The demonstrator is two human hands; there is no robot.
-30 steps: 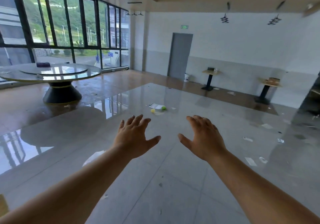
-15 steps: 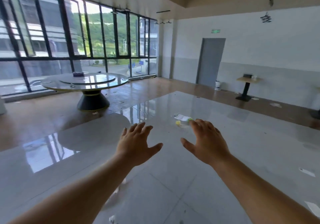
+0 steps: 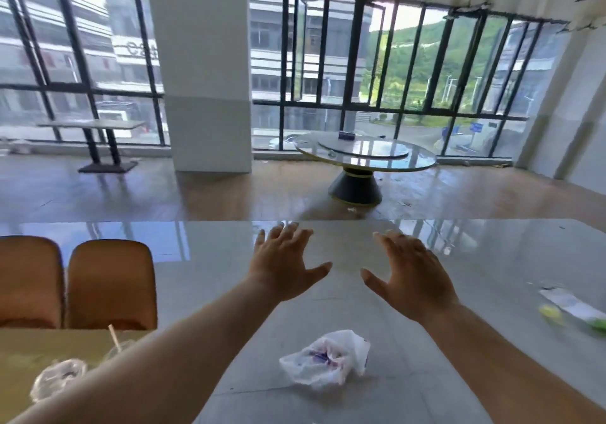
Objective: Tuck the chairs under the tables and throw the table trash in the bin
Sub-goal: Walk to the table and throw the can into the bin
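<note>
The person's left hand [image 3: 282, 266] and right hand [image 3: 410, 276] are hovering spread wide, holding nothing. A crumpled plastic bag [image 3: 328, 359] is lying at six o'clock below them, two chairs [image 3: 110, 284] are standing at nine o'clock, and paper scraps [image 3: 567, 302] are lying at three o'clock.

Head view, 1 frame. Centre: left hand [image 3: 284, 267] and right hand [image 3: 411, 277], both spread wide, palms down, holding nothing. Lower centre: crumpled white plastic bag [image 3: 326, 359] lay on grey floor [image 3: 426, 374]. Lower left: 2 orange chairs [image 3: 110, 284] stood side by side behind a yellow table [image 3: 23, 351] bearing clear plastic cups [image 3: 57, 379]. Upper right: round glass-topped table [image 3: 365, 154]. Right edge: scattered paper litter [image 3: 570, 307].
</note>
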